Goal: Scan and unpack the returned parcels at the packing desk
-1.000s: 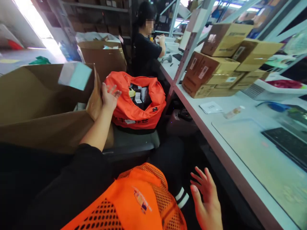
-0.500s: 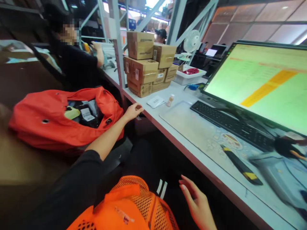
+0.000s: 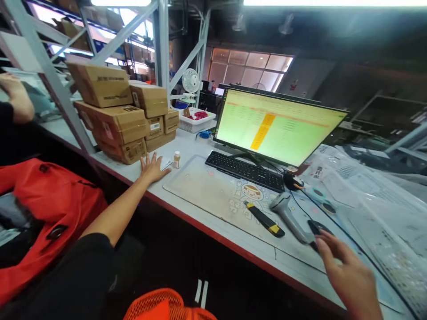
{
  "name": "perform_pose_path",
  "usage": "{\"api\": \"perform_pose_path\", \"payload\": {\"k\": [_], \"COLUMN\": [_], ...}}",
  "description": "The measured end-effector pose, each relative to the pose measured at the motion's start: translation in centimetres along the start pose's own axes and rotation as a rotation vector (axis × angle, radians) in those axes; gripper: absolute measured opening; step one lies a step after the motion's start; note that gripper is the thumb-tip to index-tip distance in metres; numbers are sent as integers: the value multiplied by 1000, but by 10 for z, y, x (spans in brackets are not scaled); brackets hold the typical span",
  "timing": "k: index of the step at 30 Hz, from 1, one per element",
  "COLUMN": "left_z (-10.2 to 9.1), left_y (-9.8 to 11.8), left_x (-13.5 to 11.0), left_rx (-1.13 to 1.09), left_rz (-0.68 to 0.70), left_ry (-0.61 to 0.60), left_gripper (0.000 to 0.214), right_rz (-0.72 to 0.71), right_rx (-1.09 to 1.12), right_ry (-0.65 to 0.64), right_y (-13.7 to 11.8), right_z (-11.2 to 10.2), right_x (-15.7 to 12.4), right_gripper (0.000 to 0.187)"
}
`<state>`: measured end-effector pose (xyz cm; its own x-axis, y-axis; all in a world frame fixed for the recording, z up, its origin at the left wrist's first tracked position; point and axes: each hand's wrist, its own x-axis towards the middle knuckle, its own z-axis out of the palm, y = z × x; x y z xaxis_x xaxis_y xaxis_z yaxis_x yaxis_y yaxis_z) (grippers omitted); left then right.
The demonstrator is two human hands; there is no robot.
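My left hand (image 3: pixel 151 170) lies with its fingers spread on the white table (image 3: pixel 196 144), over a flat white packet (image 3: pixel 166 163) that it partly covers. Just right of it stands a small capped bottle (image 3: pixel 176 160). At the lower right, my right hand (image 3: pixel 348 271) is loosely open beside the handle end of a grey barcode scanner (image 3: pixel 292 218) and a black computer mouse (image 3: pixel 319 227). Whether its fingertips touch either one I cannot tell. A black and yellow utility knife (image 3: pixel 265 220) rests on the desk mat (image 3: pixel 207 200).
Cardboard boxes (image 3: pixel 116 122) are stacked at the back left, by a white basket (image 3: pixel 196 122). A monitor (image 3: pixel 273 124) and keyboard (image 3: pixel 245 171) stand behind the mat. Clear plastic bags (image 3: pixel 373 191) spread at right. A red bag (image 3: pixel 66 200) sits lower left, near another person's arm (image 3: pixel 18 95).
The view has swung right. My left hand has gone from the table's edge onto the tabletop, its fingers spreading. My right hand has risen from beside my lap to the scanner and mouse.
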<state>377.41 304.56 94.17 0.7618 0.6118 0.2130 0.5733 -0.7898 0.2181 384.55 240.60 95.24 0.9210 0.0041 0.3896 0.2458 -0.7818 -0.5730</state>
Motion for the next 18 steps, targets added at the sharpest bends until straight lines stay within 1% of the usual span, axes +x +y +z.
{"api": "perform_pose_path", "payload": {"k": [1, 2, 4, 6, 7, 9, 11, 14, 16, 18], "left_z": [-2, -5, -14, -24, -28, -35, -40, -48, -54, -59], "left_y": [6, 14, 36, 59, 69, 84, 92, 92, 88, 84], "left_x": [2, 5, 12, 20, 25, 35, 44, 52, 53, 47], "left_rx": [-14, -46, -161, -267, -297, -316, -318, -353, -395, -460], "left_rz": [59, 121, 213, 243, 239, 210, 177, 100, 43, 13], "left_ry": [65, 119, 189, 171, 136, 57, 25, 23, 32, 56], "left_gripper": [89, 90, 89, 78, 67, 42, 26, 16, 10, 9], "right_rz": [29, 43, 53, 46, 37, 17, 14, 26, 10, 15], "right_rx": [-47, -95, -227, -399, -478, -584, -614, -596, -590, -601], "right_ry": [7, -20, -158, -315, -372, -429, -446, -473, -481, -482], "right_y": [7, 12, 12, 1, -6, -20, -33, -45, -48, -48], "right_z": [4, 11, 27, 42, 48, 55, 59, 64, 67, 68], "right_x": [16, 30, 48, 56, 56, 56, 57, 61, 65, 68], "right_gripper": [67, 68, 70, 69, 67, 63, 59, 56, 50, 43]}}
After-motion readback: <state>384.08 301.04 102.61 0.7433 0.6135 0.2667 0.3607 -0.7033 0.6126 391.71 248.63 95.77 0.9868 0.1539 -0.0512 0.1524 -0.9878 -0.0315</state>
